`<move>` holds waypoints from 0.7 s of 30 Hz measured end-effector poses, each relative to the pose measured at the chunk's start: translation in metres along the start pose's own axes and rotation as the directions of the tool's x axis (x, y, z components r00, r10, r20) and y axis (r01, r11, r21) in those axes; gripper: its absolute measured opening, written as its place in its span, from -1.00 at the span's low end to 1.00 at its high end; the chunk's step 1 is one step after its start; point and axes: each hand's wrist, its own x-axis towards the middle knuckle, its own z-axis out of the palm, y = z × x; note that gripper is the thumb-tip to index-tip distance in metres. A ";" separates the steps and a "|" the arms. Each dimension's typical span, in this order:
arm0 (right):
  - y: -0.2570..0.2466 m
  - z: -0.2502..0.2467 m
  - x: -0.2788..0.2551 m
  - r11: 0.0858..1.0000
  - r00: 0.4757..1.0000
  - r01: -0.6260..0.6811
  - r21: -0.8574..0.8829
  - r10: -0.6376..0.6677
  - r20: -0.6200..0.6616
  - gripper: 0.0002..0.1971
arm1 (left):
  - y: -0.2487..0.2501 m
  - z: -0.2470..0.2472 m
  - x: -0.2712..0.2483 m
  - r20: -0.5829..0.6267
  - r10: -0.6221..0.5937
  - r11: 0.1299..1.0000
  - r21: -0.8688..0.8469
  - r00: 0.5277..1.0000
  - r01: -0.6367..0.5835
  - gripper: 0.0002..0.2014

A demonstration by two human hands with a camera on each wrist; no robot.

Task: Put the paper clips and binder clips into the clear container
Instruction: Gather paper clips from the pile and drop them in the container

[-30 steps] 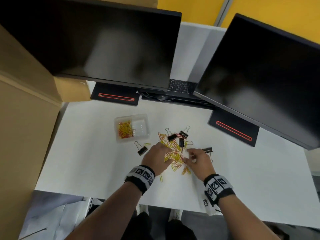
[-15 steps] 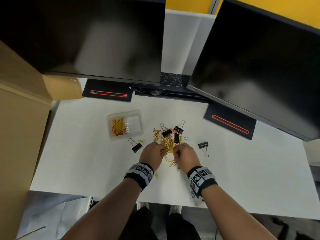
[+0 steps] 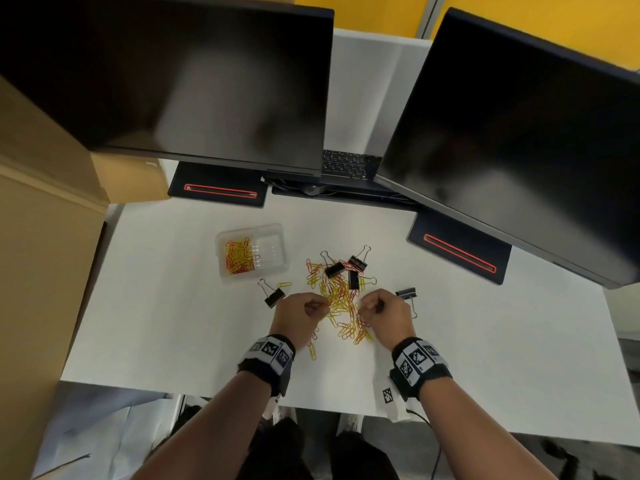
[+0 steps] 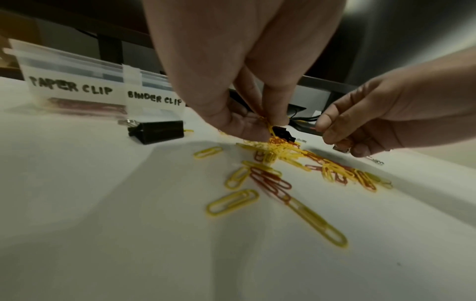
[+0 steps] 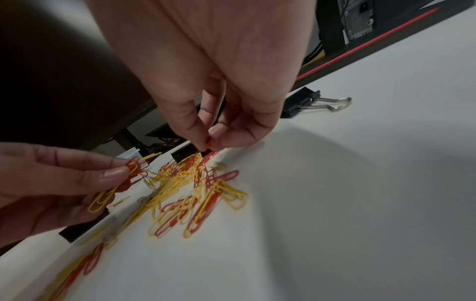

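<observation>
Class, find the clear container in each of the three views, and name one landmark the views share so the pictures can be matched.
Head view: the clear container sits left of centre on the white table, left of the loose clip pile.
Left wrist view: clear container at upper left, labelled PAPER CLIP and BINDER CLIP.
Right wrist view: not identifiable.
Shared landmark: the pile of yellow and red paper clips.

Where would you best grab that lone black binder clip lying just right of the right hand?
Probably by the binder clip's black body, pinched across its two flat sides from above. It lies apart from the paper clip pile, so nothing crowds it. Its wire handles lie flat on the table, folded together and thin, harder to pinch.
</observation>
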 end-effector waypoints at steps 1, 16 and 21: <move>-0.002 -0.001 -0.001 0.999 1.000 -0.010 0.036 0.010 -0.001 -0.81 | 0.002 -0.002 -0.002 -0.002 0.004 1.000 -0.021 1.000 -0.004 -0.88; -0.106 0.037 0.011 0.925 0.992 0.022 0.379 -0.069 0.110 -0.83 | 0.024 -0.078 -0.007 -0.192 0.023 0.958 -0.276 0.981 -0.077 -0.86; -0.154 0.079 0.027 0.949 0.974 0.084 0.305 -0.142 0.175 -0.87 | 0.008 -0.129 0.014 -0.343 -0.050 0.966 -0.255 0.938 -0.041 -0.88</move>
